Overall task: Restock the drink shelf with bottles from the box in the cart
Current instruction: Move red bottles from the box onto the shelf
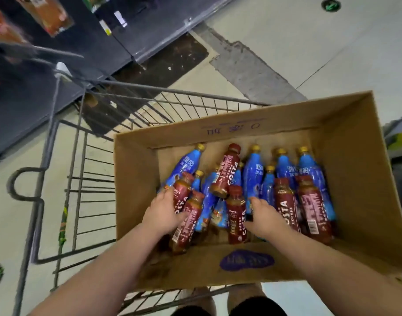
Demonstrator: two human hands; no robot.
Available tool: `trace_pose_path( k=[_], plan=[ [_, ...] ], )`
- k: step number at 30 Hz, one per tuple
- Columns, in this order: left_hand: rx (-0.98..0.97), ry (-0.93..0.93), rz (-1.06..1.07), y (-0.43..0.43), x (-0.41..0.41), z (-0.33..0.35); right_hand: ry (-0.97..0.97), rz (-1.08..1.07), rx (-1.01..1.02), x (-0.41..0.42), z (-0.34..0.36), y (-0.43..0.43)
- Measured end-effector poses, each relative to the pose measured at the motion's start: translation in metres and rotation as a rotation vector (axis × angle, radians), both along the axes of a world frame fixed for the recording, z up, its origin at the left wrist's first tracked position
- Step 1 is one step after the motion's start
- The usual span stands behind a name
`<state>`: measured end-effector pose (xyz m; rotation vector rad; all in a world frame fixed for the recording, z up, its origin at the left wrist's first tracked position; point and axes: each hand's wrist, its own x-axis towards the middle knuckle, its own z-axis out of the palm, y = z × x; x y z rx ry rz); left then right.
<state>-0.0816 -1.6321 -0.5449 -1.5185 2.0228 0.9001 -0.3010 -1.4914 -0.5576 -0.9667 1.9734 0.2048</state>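
Your left grip [165,213] is curling round a red bottle [183,192] in the box [136,179], readying it for shelving. Your right grip [264,215] is covering a blue bottle [251,179] just ahead; I cannot tell whether it is closing.

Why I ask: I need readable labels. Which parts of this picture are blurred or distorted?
Head view: motion blur smears the shelf and the cart rim at upper left; the Costa bottle label in the box reads clearly; wide-angle distortion skews the box walls; light is even, without harsh glare.
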Motion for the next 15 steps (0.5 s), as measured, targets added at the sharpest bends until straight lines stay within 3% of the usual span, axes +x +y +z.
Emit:
trace_pose_path(
  k=[9,15],
  plan=[
    [0.111,0.052,0.164,-0.019,0.006,-0.048,-0.079,-0.408,-0.054,0.033,-0.038,-0.001],
    [0.067,0.068,0.237,-0.017,0.007,-0.066,-0.048,-0.579,-0.118,0.043,-0.053,-0.001]
  ],
)
